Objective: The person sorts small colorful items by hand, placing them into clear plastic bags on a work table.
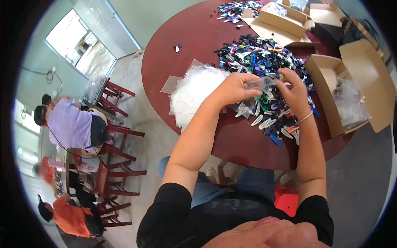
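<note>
A small clear plastic bag is pinched between the thumb and fingers of my left hand, above the table. Close to the bag's right end is my right hand, fingers curled towards the thumb; what lies between them is too small to make out. Below both hands spreads a pile of snap hair clips in black, blue, white, green and other colours. Left of the pile, beside my left forearm, lies a loose stack of flat clear bags.
The round dark red table also carries open cardboard boxes at the right, one with bagged items, and another clip heap at the back. Several people sit at the left among red wooden stools.
</note>
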`<control>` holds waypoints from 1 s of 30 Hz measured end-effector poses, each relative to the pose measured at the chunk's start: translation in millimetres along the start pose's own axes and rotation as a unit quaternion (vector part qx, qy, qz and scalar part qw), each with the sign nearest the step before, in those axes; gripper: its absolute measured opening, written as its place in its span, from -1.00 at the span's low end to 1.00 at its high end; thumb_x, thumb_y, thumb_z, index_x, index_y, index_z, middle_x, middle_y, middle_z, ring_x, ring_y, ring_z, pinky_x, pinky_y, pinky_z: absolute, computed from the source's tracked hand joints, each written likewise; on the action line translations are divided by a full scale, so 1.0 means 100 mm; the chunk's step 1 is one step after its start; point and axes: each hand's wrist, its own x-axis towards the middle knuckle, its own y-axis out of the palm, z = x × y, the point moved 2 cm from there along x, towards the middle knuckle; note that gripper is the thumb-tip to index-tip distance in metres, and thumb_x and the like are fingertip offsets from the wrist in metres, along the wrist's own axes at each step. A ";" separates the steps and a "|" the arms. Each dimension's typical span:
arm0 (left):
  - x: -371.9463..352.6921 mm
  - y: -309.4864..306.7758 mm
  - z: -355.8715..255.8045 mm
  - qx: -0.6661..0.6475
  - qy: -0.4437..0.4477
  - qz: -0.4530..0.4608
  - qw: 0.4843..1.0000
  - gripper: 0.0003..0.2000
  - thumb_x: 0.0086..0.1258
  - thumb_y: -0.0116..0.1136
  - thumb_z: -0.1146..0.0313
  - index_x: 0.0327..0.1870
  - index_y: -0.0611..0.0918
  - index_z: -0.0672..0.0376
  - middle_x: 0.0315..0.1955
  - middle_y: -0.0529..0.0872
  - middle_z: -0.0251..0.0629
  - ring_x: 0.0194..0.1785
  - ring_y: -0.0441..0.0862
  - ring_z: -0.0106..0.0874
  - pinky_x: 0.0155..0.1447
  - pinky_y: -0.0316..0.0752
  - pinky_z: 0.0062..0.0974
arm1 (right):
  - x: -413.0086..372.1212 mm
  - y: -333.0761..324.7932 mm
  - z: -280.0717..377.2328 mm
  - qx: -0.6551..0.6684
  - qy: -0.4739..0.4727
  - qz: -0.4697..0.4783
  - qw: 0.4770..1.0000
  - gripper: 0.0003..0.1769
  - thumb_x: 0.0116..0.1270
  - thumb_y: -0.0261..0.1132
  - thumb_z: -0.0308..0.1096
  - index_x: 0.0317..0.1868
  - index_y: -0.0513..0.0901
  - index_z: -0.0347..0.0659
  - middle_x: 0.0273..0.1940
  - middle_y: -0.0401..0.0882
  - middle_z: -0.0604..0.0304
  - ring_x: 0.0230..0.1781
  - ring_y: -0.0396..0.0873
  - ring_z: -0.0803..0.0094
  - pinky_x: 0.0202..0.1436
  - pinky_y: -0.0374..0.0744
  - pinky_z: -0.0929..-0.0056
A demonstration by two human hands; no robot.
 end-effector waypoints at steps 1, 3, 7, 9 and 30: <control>-0.01 0.00 -0.04 0.014 -0.005 -0.009 1.000 -0.69 0.19 0.37 0.43 -0.04 0.66 0.28 -0.22 0.72 -0.40 -0.13 0.61 -0.64 0.01 0.49 -0.61 | 0.01 -0.04 -0.06 0.015 0.063 0.001 0.998 -0.67 0.25 0.36 -0.40 0.03 0.62 -0.25 -0.12 0.66 0.14 -0.25 0.61 0.56 -0.24 0.57 0.58; -0.01 0.01 -0.05 0.023 -0.013 -0.020 0.999 -0.70 0.19 0.38 0.43 -0.05 0.67 0.27 -0.21 0.72 -0.39 -0.13 0.61 -0.63 0.02 0.49 -0.60 | 0.05 -0.14 -0.18 0.043 0.122 -0.008 0.992 -0.69 0.31 0.31 -0.37 0.04 0.62 -0.26 -0.32 0.69 0.22 -0.31 0.59 0.60 -0.26 0.54 0.60; 0.00 0.00 -0.01 0.046 -0.003 -0.016 0.999 -0.70 0.19 0.37 0.44 -0.05 0.67 0.26 -0.21 0.72 -0.39 -0.12 0.61 -0.63 0.03 0.49 -0.61 | 0.09 -0.23 -0.35 0.031 0.090 -0.051 0.994 -0.79 0.30 0.30 -0.42 -0.10 0.68 -0.33 -0.38 0.68 0.25 -0.39 0.58 0.62 -0.30 0.52 0.59; 0.02 -0.01 0.03 0.023 -0.011 -0.016 1.000 -0.71 0.20 0.37 0.46 -0.05 0.66 0.26 -0.20 0.71 -0.39 -0.12 0.61 -0.64 0.03 0.49 -0.62 | 0.10 -0.30 -0.35 -0.003 0.103 -0.021 0.994 -0.80 0.31 0.29 -0.43 -0.11 0.68 -0.34 -0.37 0.66 0.29 -0.37 0.55 0.66 -0.29 0.50 0.64; 0.04 0.01 0.10 0.019 -0.016 -0.016 1.000 -0.73 0.21 0.36 0.48 -0.06 0.65 0.27 -0.19 0.69 -0.43 -0.09 0.60 -0.65 0.05 0.48 -0.65 | -0.01 -0.07 -0.15 -0.204 -0.019 0.125 0.971 -0.72 0.11 0.35 -0.51 -0.12 0.64 -0.28 -0.35 0.53 0.10 -0.37 0.54 0.28 -0.25 0.53 0.37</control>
